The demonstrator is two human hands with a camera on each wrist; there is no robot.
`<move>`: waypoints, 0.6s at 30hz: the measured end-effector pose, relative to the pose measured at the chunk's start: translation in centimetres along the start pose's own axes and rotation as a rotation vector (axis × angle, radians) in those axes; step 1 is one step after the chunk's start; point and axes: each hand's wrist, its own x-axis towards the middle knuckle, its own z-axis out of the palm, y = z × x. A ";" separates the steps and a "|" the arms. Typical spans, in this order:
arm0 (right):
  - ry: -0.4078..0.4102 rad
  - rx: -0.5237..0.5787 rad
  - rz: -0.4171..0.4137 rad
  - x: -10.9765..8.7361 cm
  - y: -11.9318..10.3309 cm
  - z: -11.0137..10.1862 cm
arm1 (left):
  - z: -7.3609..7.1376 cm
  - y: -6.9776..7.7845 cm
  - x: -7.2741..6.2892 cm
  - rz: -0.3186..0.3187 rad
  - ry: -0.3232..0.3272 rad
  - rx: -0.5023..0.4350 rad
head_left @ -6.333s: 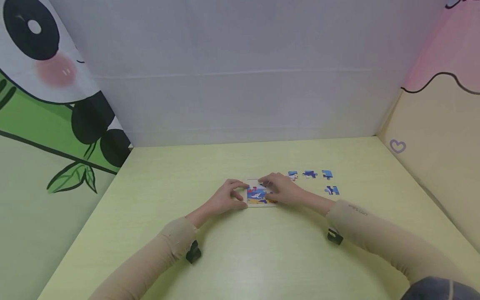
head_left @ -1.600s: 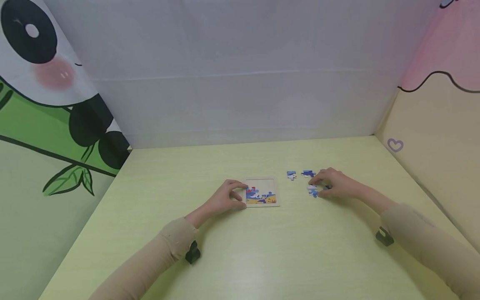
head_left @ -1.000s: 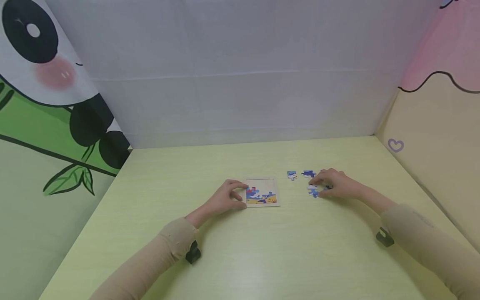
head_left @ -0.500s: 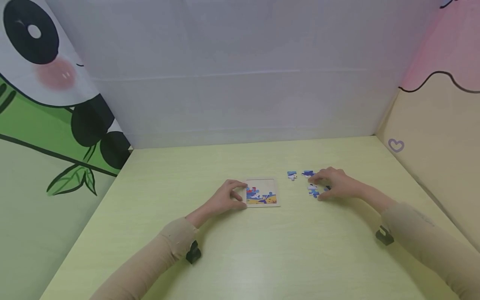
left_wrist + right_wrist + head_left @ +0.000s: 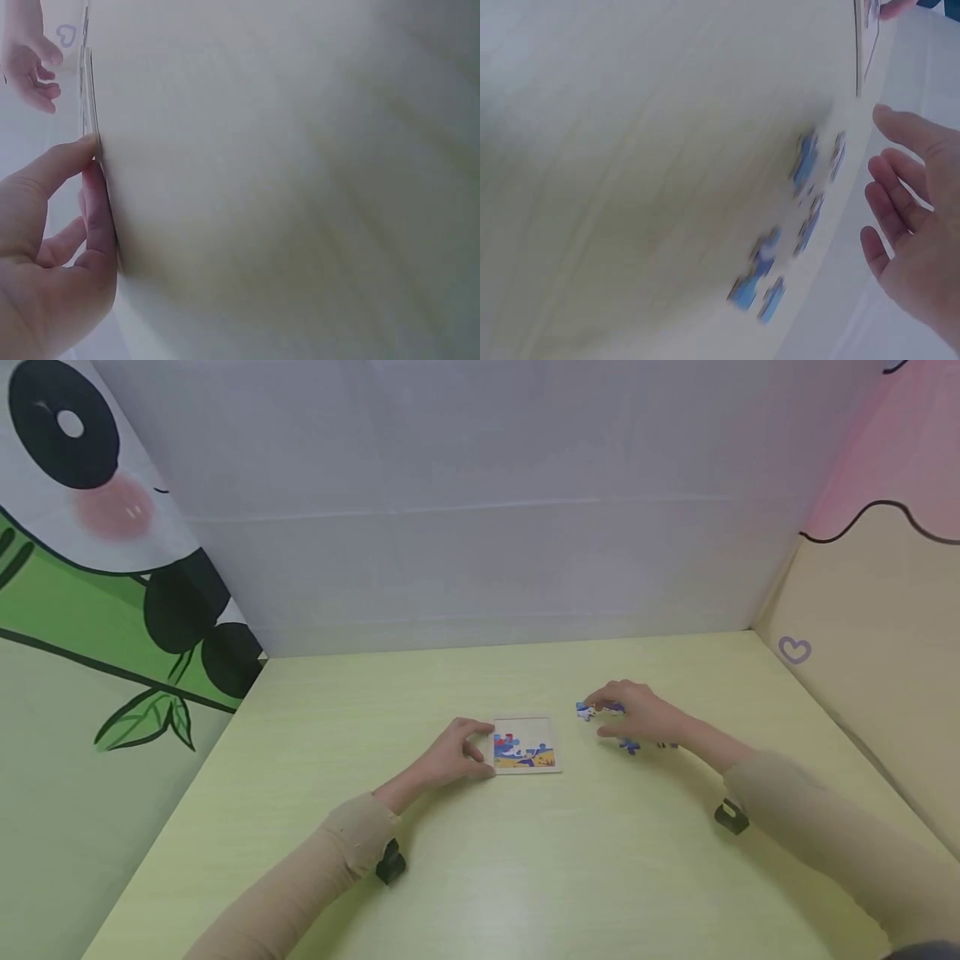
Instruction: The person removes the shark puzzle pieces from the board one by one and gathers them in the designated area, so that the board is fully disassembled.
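A shallow square puzzle board point(image 5: 521, 729) lies on the table, its lower part and left side filled with a blue, red and yellow picture, the upper right bare. My left hand point(image 5: 444, 756) pinches its left edge between thumb and fingers; the left wrist view shows the board point(image 5: 90, 97) edge-on. My right hand point(image 5: 637, 714) hovers over loose jigsaw pieces, fingers apart and loosely bent, holding nothing. A blue and white piece point(image 5: 584, 713) shows left of its fingertips and a blue piece point(image 5: 630, 746) below it. Several pieces point(image 5: 805, 161) appear, blurred, in the right wrist view.
The pale wooden table point(image 5: 480, 860) meets a whitish cloth wall point(image 5: 480, 568) at the back. A panda-printed panel point(image 5: 150, 610) borders the left, and a beige and pink panel point(image 5: 870, 635) the right.
From over the board, my right hand went right to the loose pieces, stayed there, then moved left and slightly back. One more piece now lies among them. My left hand kept its place.
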 end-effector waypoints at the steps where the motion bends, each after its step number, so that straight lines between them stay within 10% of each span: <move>1: 0.005 0.014 -0.004 0.3 -0.3 0.2 | 0.0 0.1 0.0 -0.004 -0.001 0.009; 18: -0.052 0.184 0.056 5.0 -6.4 6.0 | -0.4 0.7 0.0 -0.013 0.083 0.384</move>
